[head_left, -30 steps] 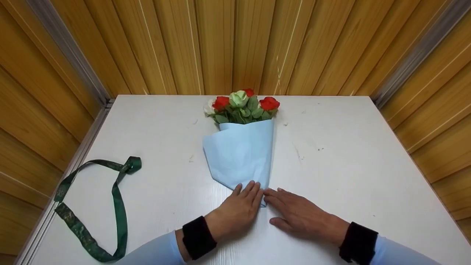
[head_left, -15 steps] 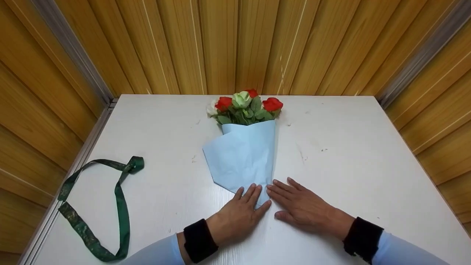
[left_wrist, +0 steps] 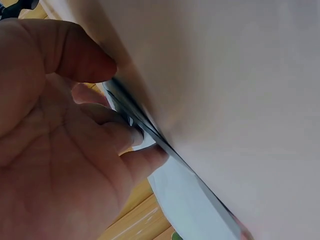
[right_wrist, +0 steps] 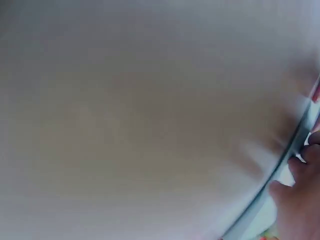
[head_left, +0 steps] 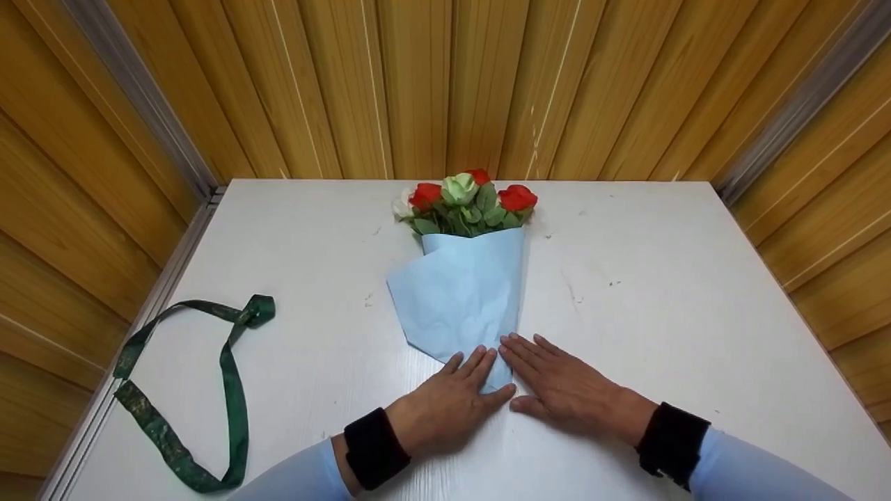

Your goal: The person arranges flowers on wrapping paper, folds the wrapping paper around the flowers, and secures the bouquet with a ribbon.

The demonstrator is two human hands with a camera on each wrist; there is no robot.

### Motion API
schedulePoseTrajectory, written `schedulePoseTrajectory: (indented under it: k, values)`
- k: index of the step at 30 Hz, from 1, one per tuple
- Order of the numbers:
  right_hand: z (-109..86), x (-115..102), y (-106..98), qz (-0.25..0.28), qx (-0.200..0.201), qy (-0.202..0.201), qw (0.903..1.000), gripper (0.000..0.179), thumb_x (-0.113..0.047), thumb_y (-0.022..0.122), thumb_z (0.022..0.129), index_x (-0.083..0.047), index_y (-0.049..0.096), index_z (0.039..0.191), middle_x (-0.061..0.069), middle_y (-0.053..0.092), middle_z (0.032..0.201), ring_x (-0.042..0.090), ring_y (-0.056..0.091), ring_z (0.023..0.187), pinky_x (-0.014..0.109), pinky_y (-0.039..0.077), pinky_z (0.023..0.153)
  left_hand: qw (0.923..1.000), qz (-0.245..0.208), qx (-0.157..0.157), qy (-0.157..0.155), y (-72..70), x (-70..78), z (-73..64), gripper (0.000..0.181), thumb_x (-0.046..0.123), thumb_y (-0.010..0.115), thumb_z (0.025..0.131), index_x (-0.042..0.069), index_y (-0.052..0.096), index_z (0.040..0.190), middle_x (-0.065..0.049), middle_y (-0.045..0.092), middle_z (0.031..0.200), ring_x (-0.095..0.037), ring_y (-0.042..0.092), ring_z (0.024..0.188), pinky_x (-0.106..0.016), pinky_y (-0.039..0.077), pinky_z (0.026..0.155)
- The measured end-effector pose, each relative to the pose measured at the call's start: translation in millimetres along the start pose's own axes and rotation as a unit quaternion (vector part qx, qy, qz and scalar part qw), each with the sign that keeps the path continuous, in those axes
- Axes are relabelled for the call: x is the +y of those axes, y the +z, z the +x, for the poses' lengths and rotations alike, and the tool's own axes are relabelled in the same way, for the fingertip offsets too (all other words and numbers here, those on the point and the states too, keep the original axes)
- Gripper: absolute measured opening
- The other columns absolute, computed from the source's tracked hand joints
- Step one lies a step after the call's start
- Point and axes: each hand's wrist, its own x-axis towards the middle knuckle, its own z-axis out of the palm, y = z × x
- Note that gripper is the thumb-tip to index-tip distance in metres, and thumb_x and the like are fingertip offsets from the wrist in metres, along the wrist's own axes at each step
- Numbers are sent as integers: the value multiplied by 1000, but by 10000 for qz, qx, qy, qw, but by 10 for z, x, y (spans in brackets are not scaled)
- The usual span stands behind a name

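Note:
A bouquet of red, white and pale green roses (head_left: 459, 189) lies on the table, wrapped in light blue paper (head_left: 456, 292) that narrows toward me. My left hand (head_left: 449, 403) rests over the paper's lower tip, its fingers extended onto the folded edge and its thumb at the bottom corner. From the right, my right hand (head_left: 567, 386) lays straight fingertips on the tip's right edge. In the left wrist view, the left fingers (left_wrist: 145, 162) press on the layered paper (left_wrist: 182, 200) close above the table. The right wrist view shows fingers (right_wrist: 297, 182) at the paper's edge.
A dark green ribbon (head_left: 237, 403) lies in a loose loop on the left of the white table (head_left: 661, 334). Wood-patterned panels (head_left: 418, 90) stand behind the table and along both sides.
The left thumb has spread out to the paper's bottom corner. My right fingertips have shifted slightly up and then left onto the paper's edge. The bouquet appears a little further right.

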Motion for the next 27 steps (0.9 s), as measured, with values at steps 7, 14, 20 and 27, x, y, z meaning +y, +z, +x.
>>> schedulePoseTrajectory:
  k: [7,14,20,27]
  values:
    - [73,46,6,488,-425,500,9967,96,-70,44,104,0,24,166,15,23,175,29,21,163,58,17,129,9999,-2,-64,-92,-18,14,14,54,22,47,111,32,40,164,-21,26,172,-32,27,160,-50,34,125]
    - [127,117,-26,323,-478,675,9961,106,-79,45,98,0,28,165,15,25,174,34,20,163,63,15,128,9999,21,56,-117,-19,20,19,54,22,48,109,31,43,162,-22,29,171,-32,29,160,-50,35,125]
    - [181,122,-38,52,-270,534,9982,103,-79,43,98,2,34,163,17,33,171,34,25,161,62,17,128,9998,19,118,-174,-36,17,8,50,27,38,113,25,42,163,-20,29,172,-32,27,161,-51,34,125]
    - [144,210,-59,24,-61,186,9998,79,-59,47,107,4,49,154,19,50,160,32,44,153,50,32,125,9970,729,108,243,-27,96,-1,57,26,46,109,15,38,164,-12,33,171,-27,27,161,-50,33,126]
